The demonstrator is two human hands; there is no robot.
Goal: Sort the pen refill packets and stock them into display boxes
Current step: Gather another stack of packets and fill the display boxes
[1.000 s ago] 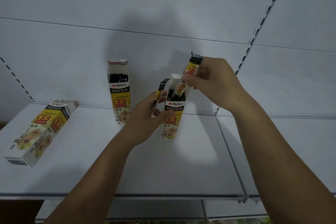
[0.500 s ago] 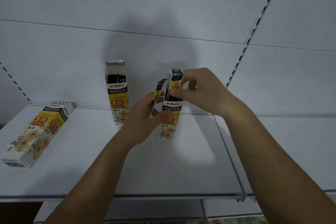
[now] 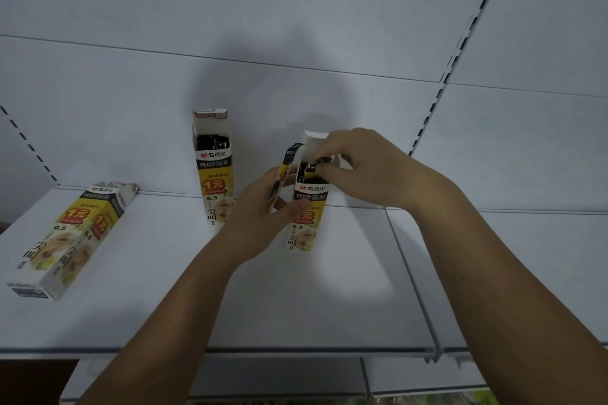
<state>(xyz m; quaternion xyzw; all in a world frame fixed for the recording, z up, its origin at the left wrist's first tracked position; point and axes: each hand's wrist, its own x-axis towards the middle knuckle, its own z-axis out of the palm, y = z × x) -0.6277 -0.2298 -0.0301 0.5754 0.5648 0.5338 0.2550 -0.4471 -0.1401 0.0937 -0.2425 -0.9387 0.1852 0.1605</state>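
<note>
An upright yellow and white display box [image 3: 304, 227] stands on the white shelf [image 3: 164, 299], its top flap open. My right hand [image 3: 358, 168] pinches the black top of a refill packet [image 3: 316, 165] that sits almost fully inside that box. My left hand [image 3: 263, 214] grips another narrow refill packet [image 3: 281, 181], held upright just left of the box, with the thumb resting against the box front. A second open display box [image 3: 214, 171] stands further left against the back panel, dark packet tops showing in it.
A third display box [image 3: 65, 240] lies on its side at the shelf's left end. A seam between shelf boards [image 3: 408, 273] runs to the right of the boxes. The slotted upright [image 3: 460, 43] rises behind. A lower shelf shows below the front edge.
My right hand has come down, pushing its packet from well above the box to nearly all the way inside. My left hand and its packet have stayed beside the box.
</note>
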